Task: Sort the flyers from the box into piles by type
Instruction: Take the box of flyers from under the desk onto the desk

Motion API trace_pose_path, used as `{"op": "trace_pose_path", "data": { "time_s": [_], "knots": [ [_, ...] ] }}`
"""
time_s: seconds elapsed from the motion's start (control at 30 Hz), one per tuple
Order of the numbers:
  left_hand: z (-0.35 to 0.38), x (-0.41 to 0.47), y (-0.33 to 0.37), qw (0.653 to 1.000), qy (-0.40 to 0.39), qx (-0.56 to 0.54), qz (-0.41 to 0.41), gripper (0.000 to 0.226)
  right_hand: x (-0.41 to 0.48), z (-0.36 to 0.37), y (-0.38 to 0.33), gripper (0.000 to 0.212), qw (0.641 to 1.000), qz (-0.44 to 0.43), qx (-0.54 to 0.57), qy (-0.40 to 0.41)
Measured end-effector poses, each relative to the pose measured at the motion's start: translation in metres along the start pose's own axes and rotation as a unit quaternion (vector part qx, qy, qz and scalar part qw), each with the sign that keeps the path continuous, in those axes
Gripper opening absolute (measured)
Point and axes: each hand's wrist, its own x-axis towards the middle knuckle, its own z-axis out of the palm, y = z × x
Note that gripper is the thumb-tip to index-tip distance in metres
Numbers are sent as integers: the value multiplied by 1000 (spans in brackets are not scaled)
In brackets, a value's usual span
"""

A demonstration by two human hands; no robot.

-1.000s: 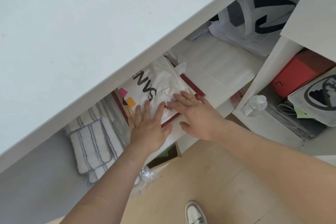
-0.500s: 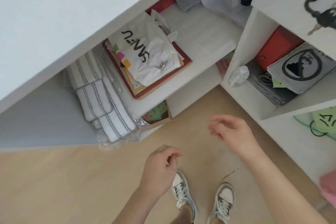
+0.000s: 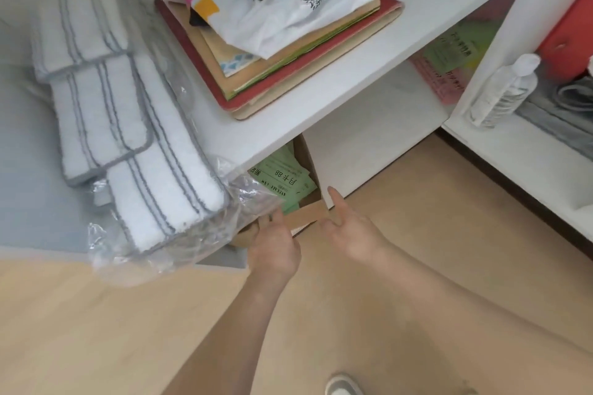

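A brown cardboard box (image 3: 306,213) stands on the floor under the white shelf (image 3: 321,99), mostly hidden by it. Green flyers (image 3: 282,181) with printed text lie inside the box. My left hand (image 3: 274,245) grips the box's near rim with the thumb on the edge. To its right, my right hand (image 3: 348,228) is at the box's right corner, fingers spread, index finger pointing up along the shelf's white panel. More pink and green flyers (image 3: 449,64) lie in a lower compartment further right.
White striped cloths in clear plastic (image 3: 138,151) hang over the shelf edge just left of the box. A stack of folders with a white bag (image 3: 282,29) sits on the shelf. A clear bottle (image 3: 503,90) stands right. Wooden floor (image 3: 96,330) lies below.
The view has dropped closer to the shelf. Both hands moved from mid-air above the floor up to the cardboard box, and my left hand took hold of its rim.
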Motion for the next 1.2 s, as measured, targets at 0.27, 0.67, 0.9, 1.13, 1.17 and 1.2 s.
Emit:
{"op": "trace_pose_path", "data": {
  "time_s": [0.27, 0.67, 0.9, 1.13, 1.17, 1.2],
  "knots": [
    [38, -20, -6, 990, 79, 46, 110, 53, 50, 29, 37, 45, 968, 144, 176, 107],
    [-57, -165, 24, 994, -2, -97, 42, 40, -144, -77, 33, 30, 960, 245, -31, 132],
    [-197, -268, 89, 976, -134, -164, -40, 69, -330, -188, -55, 31, 937, 289, -136, 138],
    [-338, -351, 159, 978, -145, -145, 43, 66, -466, -294, -175, 24, 939, 223, -207, 160],
    [-358, -358, 167, 979, -130, -141, 65, 62, -481, -309, -188, 23, 940, 213, -205, 172],
    [-377, -363, 176, 981, -116, -133, 86, 58, -495, -323, -201, 23, 942, 207, -194, 179]
  ]
}}
